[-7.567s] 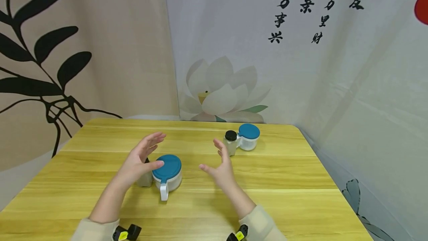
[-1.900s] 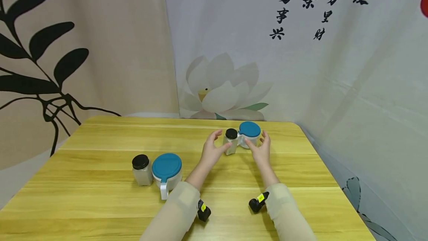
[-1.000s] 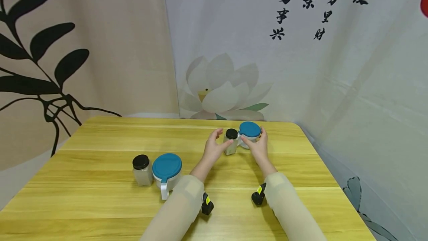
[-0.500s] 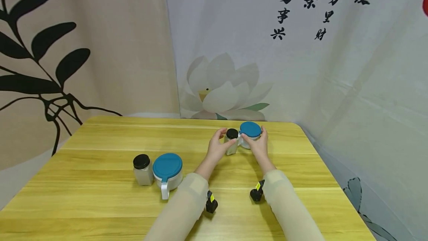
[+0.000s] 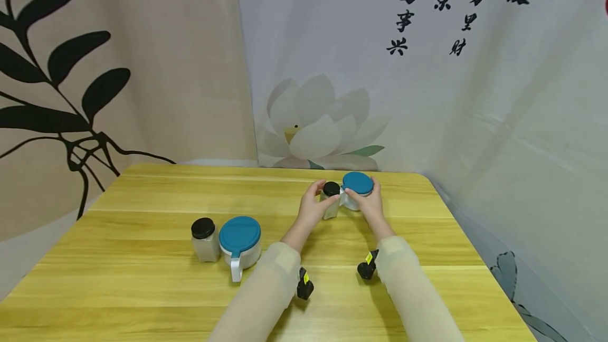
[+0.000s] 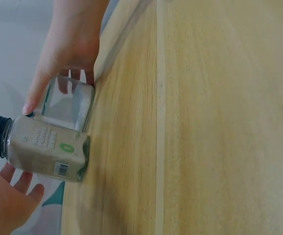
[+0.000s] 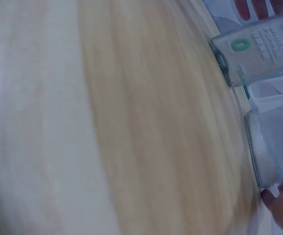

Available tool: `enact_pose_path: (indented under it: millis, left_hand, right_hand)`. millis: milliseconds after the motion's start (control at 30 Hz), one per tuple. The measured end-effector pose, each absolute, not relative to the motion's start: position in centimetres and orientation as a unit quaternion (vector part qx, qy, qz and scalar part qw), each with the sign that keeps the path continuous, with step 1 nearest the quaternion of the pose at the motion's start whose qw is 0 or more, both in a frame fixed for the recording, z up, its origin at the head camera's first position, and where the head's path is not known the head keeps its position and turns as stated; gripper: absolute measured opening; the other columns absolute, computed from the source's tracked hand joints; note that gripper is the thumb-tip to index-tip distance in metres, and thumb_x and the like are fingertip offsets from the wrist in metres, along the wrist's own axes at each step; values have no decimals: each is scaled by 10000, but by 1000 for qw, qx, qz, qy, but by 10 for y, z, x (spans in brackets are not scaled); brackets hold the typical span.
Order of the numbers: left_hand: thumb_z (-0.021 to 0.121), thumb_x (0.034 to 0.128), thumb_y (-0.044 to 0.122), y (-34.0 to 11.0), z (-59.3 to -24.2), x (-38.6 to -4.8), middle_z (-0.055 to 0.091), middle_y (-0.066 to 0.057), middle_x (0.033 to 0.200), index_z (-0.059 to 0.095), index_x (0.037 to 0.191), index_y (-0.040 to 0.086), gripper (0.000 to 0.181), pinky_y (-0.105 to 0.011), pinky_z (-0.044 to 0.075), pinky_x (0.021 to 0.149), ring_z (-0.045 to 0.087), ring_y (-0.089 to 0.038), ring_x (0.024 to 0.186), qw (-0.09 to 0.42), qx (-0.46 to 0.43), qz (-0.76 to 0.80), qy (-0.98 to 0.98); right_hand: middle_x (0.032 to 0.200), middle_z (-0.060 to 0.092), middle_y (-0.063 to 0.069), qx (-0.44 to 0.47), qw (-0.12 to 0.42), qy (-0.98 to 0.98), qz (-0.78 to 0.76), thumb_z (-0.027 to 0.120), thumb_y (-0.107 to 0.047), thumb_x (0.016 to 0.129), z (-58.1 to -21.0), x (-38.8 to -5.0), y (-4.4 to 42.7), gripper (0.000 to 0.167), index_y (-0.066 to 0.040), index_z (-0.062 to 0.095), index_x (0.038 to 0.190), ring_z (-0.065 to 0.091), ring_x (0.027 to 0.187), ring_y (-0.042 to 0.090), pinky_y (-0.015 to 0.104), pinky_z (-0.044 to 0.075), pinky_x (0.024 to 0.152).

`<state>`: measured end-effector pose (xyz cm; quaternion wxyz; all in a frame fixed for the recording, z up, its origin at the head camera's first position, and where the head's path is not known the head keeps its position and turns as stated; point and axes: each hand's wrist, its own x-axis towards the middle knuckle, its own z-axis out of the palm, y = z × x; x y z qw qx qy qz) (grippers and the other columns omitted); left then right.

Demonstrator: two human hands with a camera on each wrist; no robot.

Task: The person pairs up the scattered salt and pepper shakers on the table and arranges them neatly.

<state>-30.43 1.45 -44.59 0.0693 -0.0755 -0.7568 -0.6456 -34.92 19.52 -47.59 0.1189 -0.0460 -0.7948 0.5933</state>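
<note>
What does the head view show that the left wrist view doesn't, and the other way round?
Only the head view: the near jar and the near blue-lidded container, plus the backdrop's black characters.
Only the left wrist view: a readable barcode and green mark on the far jar.
Both: that far jar, the far container, the left grip at the jar, the right grip at the container, and the tabletop.

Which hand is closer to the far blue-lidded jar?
Right. The right hand is at the far blue-lidded jar, thumb and fingers around it; the left hand is further left, at the black-capped bottle beside it.
</note>
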Motion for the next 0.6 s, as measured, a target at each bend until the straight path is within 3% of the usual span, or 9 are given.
enact_pose_path:
  millis: [600]
  left_hand:
    - [716,882,248,18,-446,-310,476,-135,1374,482,1396,128,577,-482,415,961,444,-332,1216,51,-69,-636,-767]
  right_hand:
    - [1531,216,193,-46,99,-791,601,789,-301,807,-474,-350,199,970,-100,164,1522,234,1379,371,514,226,1092]
